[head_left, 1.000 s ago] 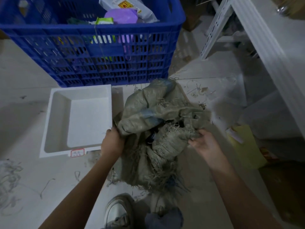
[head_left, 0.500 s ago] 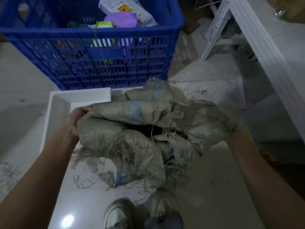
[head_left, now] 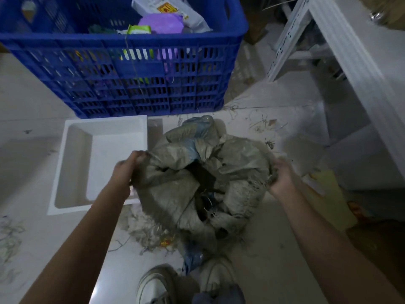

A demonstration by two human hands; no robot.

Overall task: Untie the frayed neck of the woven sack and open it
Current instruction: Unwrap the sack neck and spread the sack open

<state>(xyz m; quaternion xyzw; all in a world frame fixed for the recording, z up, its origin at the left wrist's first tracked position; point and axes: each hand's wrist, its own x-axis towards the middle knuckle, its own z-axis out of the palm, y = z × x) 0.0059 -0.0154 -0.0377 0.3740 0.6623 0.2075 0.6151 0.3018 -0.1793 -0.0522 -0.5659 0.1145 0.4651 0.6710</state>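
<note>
— What's moved since half a second back?
— The sack (head_left: 197, 183) has dropped lower, its mouth gaping.
— Grips?
— Left hand (head_left: 127, 170) clenches the left rim beside the white tray (head_left: 72, 163); right hand (head_left: 281, 178) clenches the frayed right rim.

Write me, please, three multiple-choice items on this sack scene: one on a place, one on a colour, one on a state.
1. Where is the white tray relative to the woven sack?
A. To its left
B. To its right
C. Inside it

2. What colour is the slatted crate?
A. Red
B. Blue
C. Green

3. How is the sack's mouth?
A. Knotted shut
B. Taped shut
C. Pulled apart

Answers: 1 A, the tray lies past the left hand; 2 B, its walls are blue; 3 C, the left hand and right hand hold opposite edges with a dark gap between.
</note>
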